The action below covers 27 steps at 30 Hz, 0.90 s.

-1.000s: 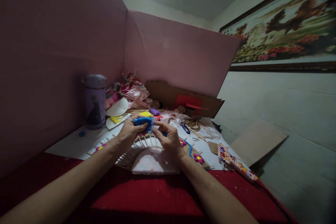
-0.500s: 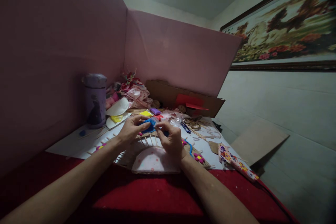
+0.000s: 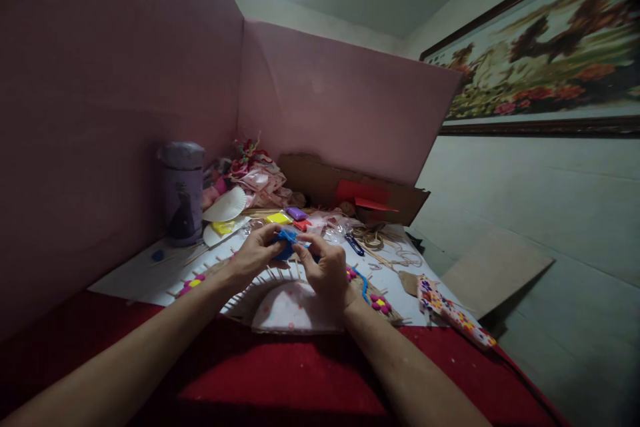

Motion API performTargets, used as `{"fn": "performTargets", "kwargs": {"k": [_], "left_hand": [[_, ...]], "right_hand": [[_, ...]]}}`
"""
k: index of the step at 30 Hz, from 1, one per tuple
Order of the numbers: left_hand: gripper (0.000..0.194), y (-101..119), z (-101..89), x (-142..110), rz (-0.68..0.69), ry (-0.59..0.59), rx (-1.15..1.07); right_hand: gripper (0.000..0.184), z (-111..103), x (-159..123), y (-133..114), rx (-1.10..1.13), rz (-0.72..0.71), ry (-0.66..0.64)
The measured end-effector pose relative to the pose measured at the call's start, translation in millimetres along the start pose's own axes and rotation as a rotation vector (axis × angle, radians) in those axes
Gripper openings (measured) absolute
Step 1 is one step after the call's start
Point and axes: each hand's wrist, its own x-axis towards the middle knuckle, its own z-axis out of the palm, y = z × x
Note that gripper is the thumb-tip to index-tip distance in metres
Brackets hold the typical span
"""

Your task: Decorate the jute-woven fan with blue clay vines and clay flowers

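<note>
A lump of bright blue modelling clay (image 3: 285,244) is between my two hands, above the craft piece. My left hand (image 3: 258,248) grips it from the left, fingers curled around its side. My right hand (image 3: 321,265) pinches at its right edge with thumb and forefinger. Below them lies a half-round craft piece (image 3: 287,307) with a white spotted centre and thin sticks fanning out. Its outer band carries magenta flowers with yellow centres (image 3: 381,302) and a wavy blue clay strand (image 3: 364,283) on the right. My hands and forearms hide part of the band.
Clay packets in yellow (image 3: 279,218) and purple (image 3: 297,213) lie behind my hands. A lilac canister (image 3: 183,193) stands at left. Dark blue cutter (image 3: 355,244), twine and a flower-patterned glue gun (image 3: 453,313) with a cord lie right. Cardboard (image 3: 320,173) leans at the back.
The blue clay is turned and bunched differently between my fingers, and my left hand has closed in slightly. The things on the table stay where they were.
</note>
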Motion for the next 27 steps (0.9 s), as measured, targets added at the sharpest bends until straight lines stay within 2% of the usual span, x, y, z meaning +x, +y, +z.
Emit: {"fn": "performTargets", "kwargs": {"k": [6,12,19,24,27], "left_hand": [[0.046,-0.2,1.7,1.5,0.012,0.030,0.011],[0.046,-1.4,1.2,0.8,0.008,0.022,0.009],[0.050,3.1,3.4,0.2,0.024,0.077,0.040],[0.045,0.9,2.9,0.4,0.033,0.059,0.055],[0.043,-3.2,1.3,1.6,0.057,0.023,0.071]], "right_hand": [[0.024,3.7,-1.4,3.1,0.083,0.024,0.007],[0.026,6.6,0.0,5.4,0.248,0.021,-0.092],[0.025,3.4,-0.8,1.9,0.260,0.042,0.022],[0.025,5.7,-0.1,3.6,0.216,0.084,0.006],[0.027,7.8,0.4,4.4,0.271,0.130,-0.020]]}}
